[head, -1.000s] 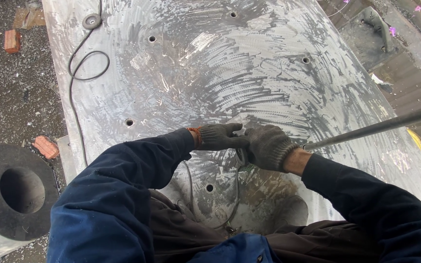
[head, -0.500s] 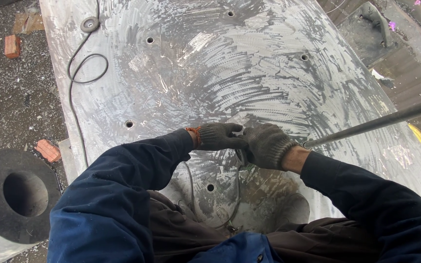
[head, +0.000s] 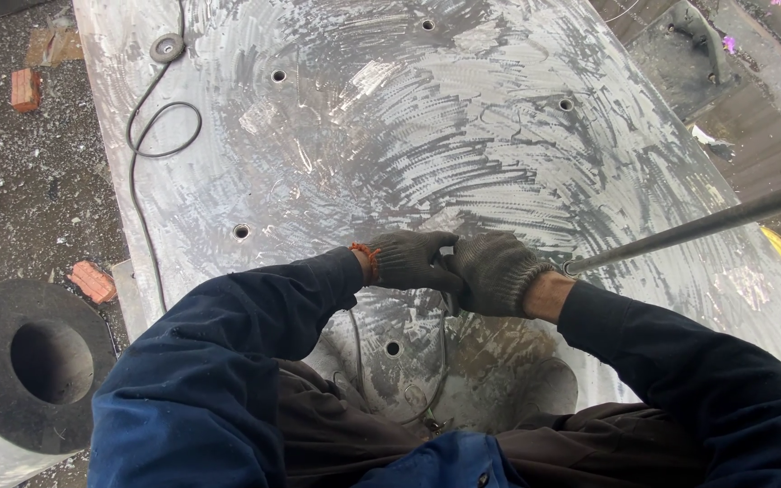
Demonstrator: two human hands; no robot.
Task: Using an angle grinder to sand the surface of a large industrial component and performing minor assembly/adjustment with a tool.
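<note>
Both my hands wear dark grey knit gloves and meet over a large ground metal plate point(head: 463, 136) covered in swirl marks. My left hand point(head: 409, 260) and my right hand point(head: 496, 273) are closed together around a small dark tool that is mostly hidden between them. A thin cable point(head: 443, 361) hangs from under the hands in a loop toward my body. A long grey metal rod point(head: 698, 226) comes in from the right edge and ends just behind my right wrist.
The plate has several small round holes point(head: 242, 231). A black cable point(head: 160, 126) loops along its left side up to a round disc point(head: 166, 47). A thick dark ring with a hole point(head: 29, 361) sits lower left. Brick pieces point(head: 92, 280) lie on the gravel.
My hands stay clasped at the same spot on the plate. The view has shifted very slightly; the rod holds its line.
</note>
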